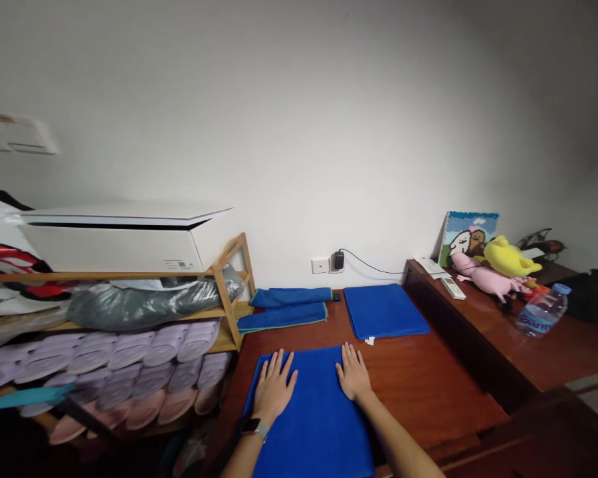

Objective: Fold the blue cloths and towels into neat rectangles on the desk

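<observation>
A blue towel (313, 425) lies spread flat on the reddish-brown wooden table (418, 378), its near end running past the bottom of the view. My left hand (275, 388), with a watch (254, 428) on the wrist, rests flat on the towel's left far part, fingers apart. Near the far right corner, my right hand (353, 373) presses flat with fingers stretched out. Beyond it sits a folded blue towel (386, 311) with a small white tag. Behind my left hand are folded blue towels (286, 312) with green edging, laid in narrow strips.
On the left stands a wooden rack (229, 299) with several slippers (164, 345) and a white box (114, 245). The higher surface at right holds a water bottle (543, 312), plush toys (493, 275) and a remote (452, 288). A black charger (339, 259) is plugged into the wall.
</observation>
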Available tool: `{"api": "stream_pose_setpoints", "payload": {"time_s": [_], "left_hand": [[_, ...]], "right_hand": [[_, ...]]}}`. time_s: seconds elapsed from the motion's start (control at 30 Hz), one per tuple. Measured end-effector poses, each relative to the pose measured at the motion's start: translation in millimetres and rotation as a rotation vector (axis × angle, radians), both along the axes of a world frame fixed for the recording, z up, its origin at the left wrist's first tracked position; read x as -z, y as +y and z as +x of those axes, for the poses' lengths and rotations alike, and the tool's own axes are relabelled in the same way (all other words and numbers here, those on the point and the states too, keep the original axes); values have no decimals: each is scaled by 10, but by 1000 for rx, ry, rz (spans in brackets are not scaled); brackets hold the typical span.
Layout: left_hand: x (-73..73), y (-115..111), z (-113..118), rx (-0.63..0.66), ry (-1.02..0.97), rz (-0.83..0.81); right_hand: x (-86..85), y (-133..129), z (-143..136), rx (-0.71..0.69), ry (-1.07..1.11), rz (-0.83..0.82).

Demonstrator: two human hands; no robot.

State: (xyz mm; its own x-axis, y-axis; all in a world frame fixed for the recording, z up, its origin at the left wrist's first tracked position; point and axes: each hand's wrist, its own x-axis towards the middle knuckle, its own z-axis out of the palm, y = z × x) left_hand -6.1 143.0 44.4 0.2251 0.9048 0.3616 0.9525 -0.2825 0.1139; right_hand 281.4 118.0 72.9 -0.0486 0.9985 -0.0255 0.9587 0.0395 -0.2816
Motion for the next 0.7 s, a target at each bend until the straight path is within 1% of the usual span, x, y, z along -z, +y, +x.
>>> {"api": "stream_pose_setpoints", "payload": {"time_s": [0.03, 0.1, 0.17, 0.2, 0.23, 0.27, 0.3, 0.33, 0.37, 0.4, 0.5, 0.57, 0.6, 0.63, 0.7], "left_hand": [[-31, 4, 176, 48, -12, 20], [-81, 13, 617, 163, -33, 16], [-101, 16, 1071, 254, -42, -42], [-99, 17, 1255, 281, -42, -71], [-88, 19, 1388, 297, -42, -91], [-71, 24, 1455, 305, -43, -100], [-48, 33, 1451, 305, -44, -99], [-21, 47, 1373, 293, -46, -95], [9, 67, 1228, 269, -47, -93], [41, 90, 1027, 231, -46, -93], [123, 166, 260, 63, -26, -91], [154, 204, -188, -17, -5, -83], [162, 216, -346, -37, 3, -82], [167, 224, -454, -47, 8, -84], [169, 228, -541, -49, 5, -86]], "right_hand": [[21, 9, 3, -1, 6, 5], [59, 26, 12, -3, 6, 8], [89, 40, 22, -7, -6, 11], [100, 45, 26, -11, -13, 14], [110, 49, 30, -16, -19, 17], [117, 52, 33, -23, -22, 21], [120, 55, 36, -26, -23, 27], [119, 58, 38, -24, -20, 35], [114, 61, 40, -19, -14, 46], [103, 66, 42, -16, -6, 55], [45, 92, 42, -19, 12, 41], [-1, 113, 35, -18, 8, 17], [-22, 122, 28, -13, 0, 6], [-41, 129, 19, -6, -11, -2], [-69, 132, -4, 10, -33, -13]]}}
